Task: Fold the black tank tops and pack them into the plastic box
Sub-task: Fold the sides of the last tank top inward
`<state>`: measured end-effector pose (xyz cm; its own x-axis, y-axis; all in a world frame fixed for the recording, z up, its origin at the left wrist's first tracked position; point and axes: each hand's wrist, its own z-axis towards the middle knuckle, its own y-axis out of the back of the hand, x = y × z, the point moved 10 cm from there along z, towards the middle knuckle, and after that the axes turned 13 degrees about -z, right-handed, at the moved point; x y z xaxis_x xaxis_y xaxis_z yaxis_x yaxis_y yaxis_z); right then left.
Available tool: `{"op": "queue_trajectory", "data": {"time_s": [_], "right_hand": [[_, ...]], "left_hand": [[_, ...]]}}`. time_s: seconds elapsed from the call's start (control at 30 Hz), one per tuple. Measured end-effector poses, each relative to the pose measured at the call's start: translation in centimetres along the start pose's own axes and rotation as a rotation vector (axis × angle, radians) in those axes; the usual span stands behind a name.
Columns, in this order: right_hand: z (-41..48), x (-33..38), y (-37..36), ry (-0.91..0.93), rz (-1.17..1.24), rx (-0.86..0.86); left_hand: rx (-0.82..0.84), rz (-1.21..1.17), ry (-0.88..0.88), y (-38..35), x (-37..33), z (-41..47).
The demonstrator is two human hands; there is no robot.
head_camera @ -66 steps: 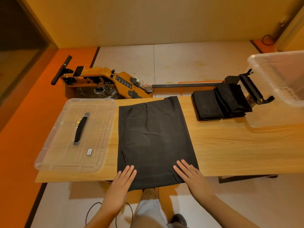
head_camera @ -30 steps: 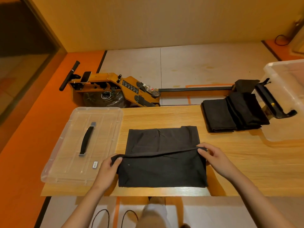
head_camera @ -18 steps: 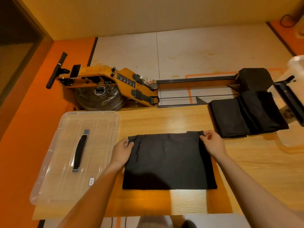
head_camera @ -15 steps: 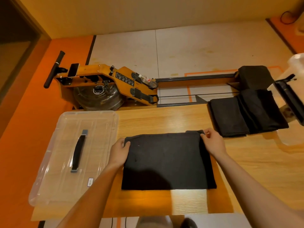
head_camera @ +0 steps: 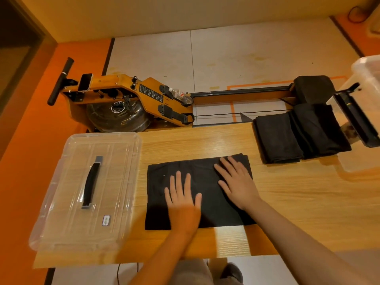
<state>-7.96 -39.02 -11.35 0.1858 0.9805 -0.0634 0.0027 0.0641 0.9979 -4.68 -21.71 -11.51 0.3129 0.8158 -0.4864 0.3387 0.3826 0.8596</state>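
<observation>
A black tank top (head_camera: 203, 182), folded in half into a wide rectangle, lies flat on the wooden table (head_camera: 298, 202) in front of me. My left hand (head_camera: 182, 194) rests flat on its middle with the fingers spread. My right hand (head_camera: 236, 179) lies flat on its right part, fingers straight and pointing toward the far edge. At the far right of the table lies a pile of folded black tank tops (head_camera: 298, 136). The clear plastic box (head_camera: 368, 83) stands at the right edge, partly out of view.
The clear box lid (head_camera: 67, 202) with a black handle lies on the table's left end. Behind the table an orange rowing machine (head_camera: 127, 99) stands on the floor. A black clamp-like bar (head_camera: 355, 118) sits by the box.
Both hands let go of the tank top's far corners and moved inward. They now lie flat on the folded cloth.
</observation>
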Motion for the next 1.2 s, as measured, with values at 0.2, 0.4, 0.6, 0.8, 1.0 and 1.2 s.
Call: {"op": "queue_trajectory", "data": {"time_s": [0.2,0.4,0.6,0.8,1.0,1.2], "right_hand": [[-4.0,-0.3,-1.3,-0.224,-0.031,0.132],[-7.1,2.8,0.8,-0.235,0.013,0.029],[-8.9,5.7,-0.6,0.123,0.015,0.068],[-13.1,6.1,-1.9,0.168,0.09,0.171],[-16.0,6.0,-1.7,0.189,0.101,0.162],[-17.6,4.5,-0.3,0.11,0.029,0.016]], "left_hand": [[0.255,0.258,-0.167,-2.6,1.7,1.9],[0.152,0.375,-0.327,2.0,1.0,4.8],[0.219,0.125,-0.297,-3.0,-0.5,-5.4],[0.418,0.184,-0.278,-7.3,1.0,-12.2],[0.343,0.22,-0.389,-6.1,-0.3,-12.9],[0.424,0.226,-0.397,-6.0,1.0,-15.0]]}}
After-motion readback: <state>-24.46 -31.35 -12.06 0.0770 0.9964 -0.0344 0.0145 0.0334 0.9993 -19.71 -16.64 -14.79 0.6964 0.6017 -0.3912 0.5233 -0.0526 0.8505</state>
